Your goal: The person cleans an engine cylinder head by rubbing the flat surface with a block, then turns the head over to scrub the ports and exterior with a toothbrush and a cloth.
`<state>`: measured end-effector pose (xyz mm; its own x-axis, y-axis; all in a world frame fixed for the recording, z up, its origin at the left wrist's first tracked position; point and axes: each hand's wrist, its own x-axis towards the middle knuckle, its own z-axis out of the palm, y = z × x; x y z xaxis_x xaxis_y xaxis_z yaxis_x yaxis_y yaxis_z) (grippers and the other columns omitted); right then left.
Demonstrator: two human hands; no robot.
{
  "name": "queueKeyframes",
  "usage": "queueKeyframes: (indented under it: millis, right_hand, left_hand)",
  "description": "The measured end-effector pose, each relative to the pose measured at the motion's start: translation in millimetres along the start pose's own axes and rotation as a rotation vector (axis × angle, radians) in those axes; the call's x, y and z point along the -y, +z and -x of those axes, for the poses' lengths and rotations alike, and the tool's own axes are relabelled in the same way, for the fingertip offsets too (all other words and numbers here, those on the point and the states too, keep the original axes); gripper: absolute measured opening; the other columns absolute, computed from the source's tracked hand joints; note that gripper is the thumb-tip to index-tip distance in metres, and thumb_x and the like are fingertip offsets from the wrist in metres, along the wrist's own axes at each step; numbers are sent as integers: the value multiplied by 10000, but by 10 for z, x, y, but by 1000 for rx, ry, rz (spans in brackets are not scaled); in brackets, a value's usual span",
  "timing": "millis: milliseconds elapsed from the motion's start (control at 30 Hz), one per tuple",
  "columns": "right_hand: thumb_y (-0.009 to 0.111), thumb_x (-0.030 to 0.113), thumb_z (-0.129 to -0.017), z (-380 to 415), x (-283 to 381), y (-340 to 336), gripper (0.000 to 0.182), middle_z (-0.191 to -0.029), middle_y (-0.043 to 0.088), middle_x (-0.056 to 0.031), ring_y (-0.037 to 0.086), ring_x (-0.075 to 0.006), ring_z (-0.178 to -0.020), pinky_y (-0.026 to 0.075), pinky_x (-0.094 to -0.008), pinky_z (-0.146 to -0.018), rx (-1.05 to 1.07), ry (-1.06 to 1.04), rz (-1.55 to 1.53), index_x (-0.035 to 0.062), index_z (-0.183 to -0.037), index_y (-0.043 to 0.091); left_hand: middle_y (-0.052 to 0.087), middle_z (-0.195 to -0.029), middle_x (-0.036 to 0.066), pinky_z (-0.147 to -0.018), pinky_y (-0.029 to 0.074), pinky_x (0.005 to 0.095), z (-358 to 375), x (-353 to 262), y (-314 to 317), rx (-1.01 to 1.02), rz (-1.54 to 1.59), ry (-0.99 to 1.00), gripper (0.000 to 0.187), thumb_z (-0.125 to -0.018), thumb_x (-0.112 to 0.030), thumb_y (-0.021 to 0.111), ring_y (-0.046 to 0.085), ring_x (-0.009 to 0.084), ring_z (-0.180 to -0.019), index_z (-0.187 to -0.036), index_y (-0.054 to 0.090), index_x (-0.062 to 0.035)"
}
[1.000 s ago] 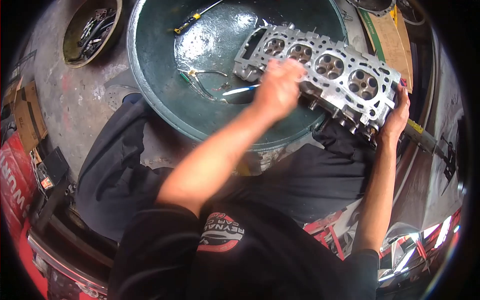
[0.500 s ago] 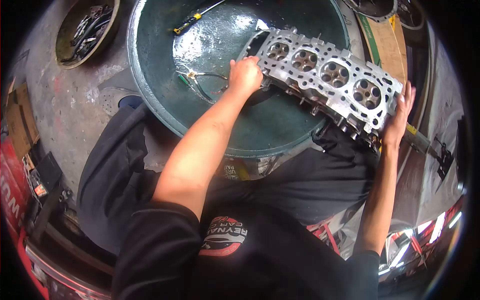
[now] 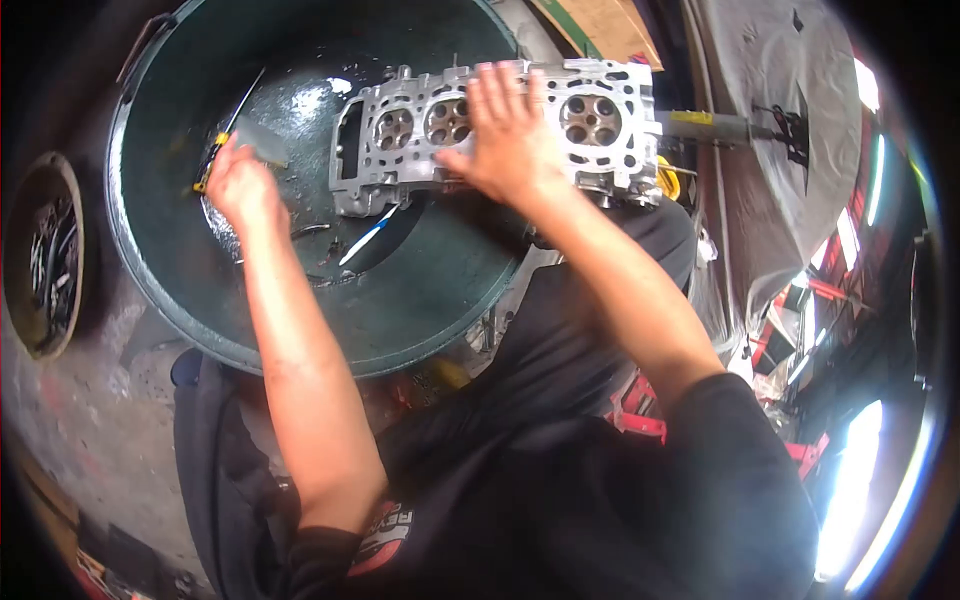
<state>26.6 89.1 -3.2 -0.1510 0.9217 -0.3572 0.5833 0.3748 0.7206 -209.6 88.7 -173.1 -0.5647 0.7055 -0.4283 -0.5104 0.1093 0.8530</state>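
An aluminium engine cylinder head (image 3: 375,185) lies across the right side of a large green basin (image 3: 430,320), its combustion chambers facing up. My right hand (image 3: 515,145) presses flat on its face, fingers apart, covering one chamber. In the basin's left part, my left hand (image 3: 245,190) curls its fingers at the handle of a yellow-and-black screwdriver (image 3: 211,165); its fingertips are slightly blurred. A blue-and-white stick (image 3: 367,238) pokes out from beneath the cylinder head. Pliers, mostly hidden by my left hand, show one curved handle (image 3: 310,228).
A round pan (image 3: 70,285) of metal parts stands on the floor left of the basin. Cardboard (image 3: 605,25) lies beyond the cylinder head. Grey sheeting (image 3: 750,60) drapes at the right. My knees are close to the basin's near rim.
My left hand has left the cylinder head's edge and moved to the screwdriver. My right hand has shifted from its far end onto its face. The view has turned and shifted.
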Motion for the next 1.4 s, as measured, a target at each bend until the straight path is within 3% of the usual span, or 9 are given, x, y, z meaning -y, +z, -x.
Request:
queueKeyframes:
  millis: [467, 567, 900, 933, 1000, 1067, 1133, 1200, 1400]
  right_hand:
    - [300, 629, -992, -815, 1743, 162, 851, -1646, 184, -177, 91, -356, -1536, 30, -604, -1207, 141, -296, -112, -1, -1561, 237]
    - [290, 640, -992, -763, 1410, 154, 842, -1657, 173, -142, 87, -342, -1539, 27, -594, -1210, 125, -346, -147, 34, -1573, 226]
    - [365, 635, -982, 188, -490, -133, 815, -1654, 204, -107, 144, -303, -1535, 71, -568, -1219, 104, -190, -75, 76, -1568, 274]
    - [428, 623, -962, 386, -706, -221, 821, -1632, 262, -122, 167, -304, -1530, 86, -573, -1217, 69, -111, -79, 66, -1553, 308]
    - [593, 503, -910, 708, -1248, -177, 692, -1510, 466, -145, 323, -340, -1462, 173, -569, -1200, -354, -36, -274, 75, -1445, 497]
    - [606, 404, -938, 839, -1736, -104, 524, -1393, 567, -159, 463, -355, -1341, 292, -530, -1149, -632, 77, -393, 78, -1348, 593]
    - [544, 419, -983, 687, -2031, 324, 526, -1393, 564, -180, 455, -345, -1353, 325, -452, -1147, -565, 285, -1022, 55, -1361, 577]
    - [461, 452, -1018, 335, -1997, 821, 566, -1412, 545, -205, 443, -333, -1369, 336, -395, -1143, -478, 361, -1743, 25, -1379, 551]
    - [374, 419, -1024, 228, -1659, 778, 551, -1311, 590, -245, 498, -395, -1235, 355, -439, -1071, -518, 470, -1592, -43, -1136, 653]
  left_hand:
    - [676, -1106, 146, -872, 518, 347, 177, -283, -6, -98, 73, -121, 335, -924, 10, 506, 653, 230, -978, -1231, 629, 68]
    - [686, -1076, 132, -886, 496, 329, 143, -260, 49, -144, 101, -144, 352, -888, 11, 511, 647, 206, -950, -1204, 655, 64]
    - [680, -947, 111, -726, 513, 301, 569, 156, 633, 78, -609, 359, 392, -890, 13, 511, 613, 149, -814, -1264, 628, 14]
    - [657, -984, 111, -729, 506, 287, 656, 442, 801, 95, -554, 707, 344, -908, 19, 486, 606, 127, -865, -1220, 633, 21]
    - [613, -1287, 249, -1065, 431, 405, 1343, 36, 1108, 496, -589, 514, 389, -991, -123, 393, 575, 358, -1221, -1273, 595, 54]
    - [568, -1366, 247, -1157, 339, 447, 2072, -40, 1339, 653, -438, 697, 395, -928, -23, 443, 482, 402, -1342, -1286, 593, 53]
    - [562, -1379, 233, -1172, 294, 530, 2487, -199, 1493, 738, -457, 1076, 428, -887, 11, 498, 451, 400, -1376, -1305, 589, 41]
    - [560, -1387, 220, -1153, 283, 599, 2745, -323, 1595, 805, -480, 1017, 457, -864, 26, 525, 441, 385, -1392, -1317, 584, 32]
    - [625, -1292, 190, -1101, 281, 644, 2279, -534, 2161, 801, -635, 1040, 390, -886, -18, 536, 480, 415, -1302, -1268, 614, -16]
